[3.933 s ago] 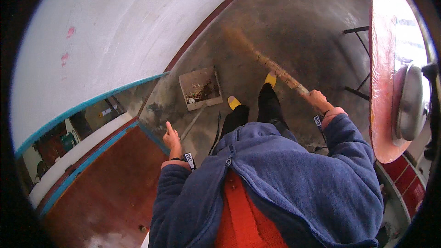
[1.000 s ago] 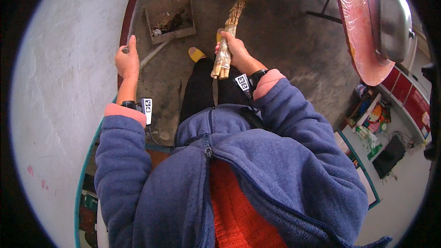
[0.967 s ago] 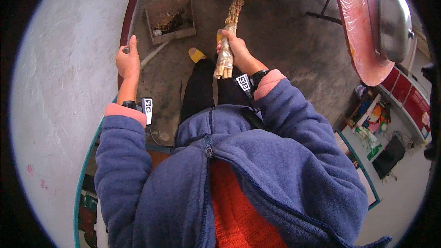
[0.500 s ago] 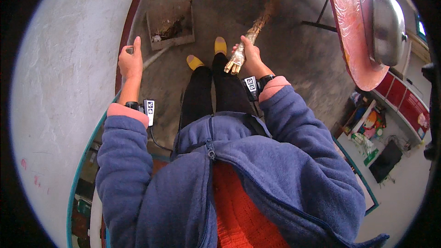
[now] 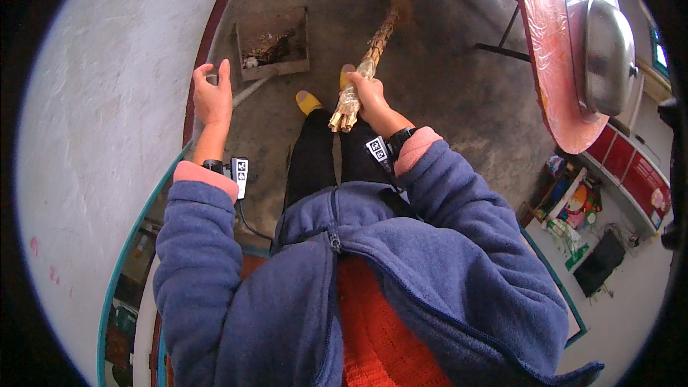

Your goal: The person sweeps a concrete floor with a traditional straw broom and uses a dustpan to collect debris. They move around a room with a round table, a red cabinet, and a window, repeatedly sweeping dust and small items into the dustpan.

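One grey floor (image 5: 459, 104) spreads beneath my broom (image 5: 380, 44), which slants away ahead of me; I judge it light, stiff along the bound stalks, springy at the blurred tip, best gripped on the slick wrapped end. The dustpan (image 5: 285, 69) sits left of it. My right hand (image 5: 370, 94) clamps that wrapping, forearm angled inward; my left hand (image 5: 213, 104) is raised, thumb and fingers apart.

Over on the right, a pink tabletop (image 5: 542, 79) under clear plastic carries a rounded silver vessel (image 5: 609, 57), black metal legs (image 5: 502, 51) braced beneath! Beyond it come the red panels (image 5: 625, 161), colourful clutter (image 5: 579, 201), a dark flat panel (image 5: 600, 265); and across to the left, the pale wall (image 5: 107, 100), dotted with pink marks (image 5: 54, 274)!
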A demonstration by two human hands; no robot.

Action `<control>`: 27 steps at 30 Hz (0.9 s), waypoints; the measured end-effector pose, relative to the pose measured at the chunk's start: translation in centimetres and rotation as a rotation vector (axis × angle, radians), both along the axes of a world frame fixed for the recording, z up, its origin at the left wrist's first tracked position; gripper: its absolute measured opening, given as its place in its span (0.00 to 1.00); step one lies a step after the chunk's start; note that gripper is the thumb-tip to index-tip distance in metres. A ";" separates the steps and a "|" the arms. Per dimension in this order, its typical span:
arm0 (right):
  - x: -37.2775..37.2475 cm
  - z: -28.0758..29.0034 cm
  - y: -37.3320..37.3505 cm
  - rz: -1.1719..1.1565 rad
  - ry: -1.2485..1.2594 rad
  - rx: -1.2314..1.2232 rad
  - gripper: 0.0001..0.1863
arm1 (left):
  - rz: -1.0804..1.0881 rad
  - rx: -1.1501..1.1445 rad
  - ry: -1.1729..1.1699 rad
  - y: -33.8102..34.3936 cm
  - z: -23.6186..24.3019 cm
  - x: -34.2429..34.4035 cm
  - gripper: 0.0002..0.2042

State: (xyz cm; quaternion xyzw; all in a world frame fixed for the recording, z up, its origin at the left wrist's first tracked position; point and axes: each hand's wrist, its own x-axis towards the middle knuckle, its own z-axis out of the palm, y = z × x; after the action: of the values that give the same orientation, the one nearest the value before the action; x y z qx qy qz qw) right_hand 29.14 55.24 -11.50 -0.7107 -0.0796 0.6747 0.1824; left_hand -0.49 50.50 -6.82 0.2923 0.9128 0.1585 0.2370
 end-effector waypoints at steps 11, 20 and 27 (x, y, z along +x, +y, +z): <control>1.9 -0.1 -1.6 0.647 -0.302 0.229 0.43 | -0.512 0.491 0.456 0.7 2.9 3.3 0.27; 2.2 -1.7 -2.8 1.217 -0.493 0.345 0.47 | -1.077 0.344 -0.829 3.2 6.6 20.0 0.11; 0.4 0.8 -2.5 1.454 -0.814 -0.033 0.43 | -1.100 0.038 -1.373 4.4 5.7 24.2 0.15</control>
State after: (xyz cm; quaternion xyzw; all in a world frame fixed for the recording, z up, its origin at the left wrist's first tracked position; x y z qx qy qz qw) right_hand 29.53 52.70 -10.66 -0.6732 -0.5686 0.3156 -0.3520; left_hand 23.71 54.93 -1.16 0.5345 0.2957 0.1776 0.7716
